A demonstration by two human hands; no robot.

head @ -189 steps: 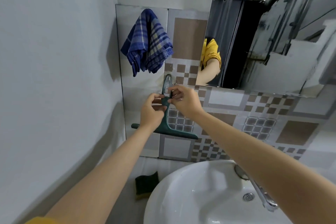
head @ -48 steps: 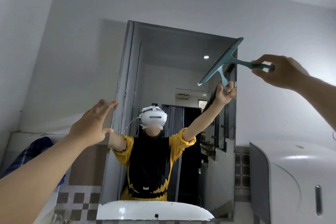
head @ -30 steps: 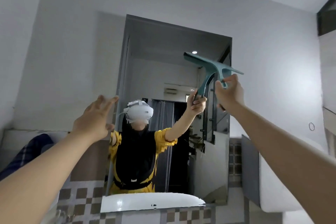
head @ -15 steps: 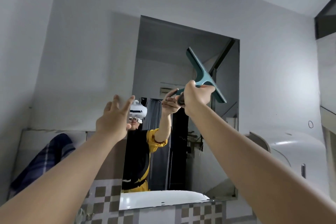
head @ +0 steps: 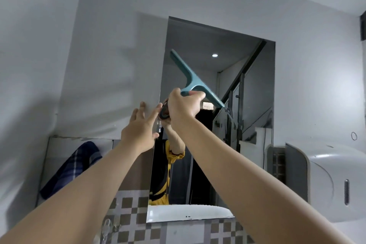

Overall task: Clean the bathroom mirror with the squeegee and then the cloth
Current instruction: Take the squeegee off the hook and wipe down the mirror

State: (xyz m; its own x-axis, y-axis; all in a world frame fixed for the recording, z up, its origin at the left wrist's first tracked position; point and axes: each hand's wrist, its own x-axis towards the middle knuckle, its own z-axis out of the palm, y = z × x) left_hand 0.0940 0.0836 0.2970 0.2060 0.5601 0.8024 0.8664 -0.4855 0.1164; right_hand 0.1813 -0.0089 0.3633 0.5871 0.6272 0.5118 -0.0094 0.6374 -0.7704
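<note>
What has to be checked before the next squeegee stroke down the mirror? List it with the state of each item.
1. Grip: right hand closed around the handle of the squeegee: ok.
2. Blade across the mirror, in its upper half: ok.
3. Blade flat against the glass: cannot tell; it runs diagonally and contact is not visible.
4. Left hand clear of the stroke: ok, it is open at the mirror's left edge, holding nothing.
5. Cloth ready for the second step: ok, hanging on the wall at lower left.
6. Water or streaks on the glass: cannot tell.
</note>
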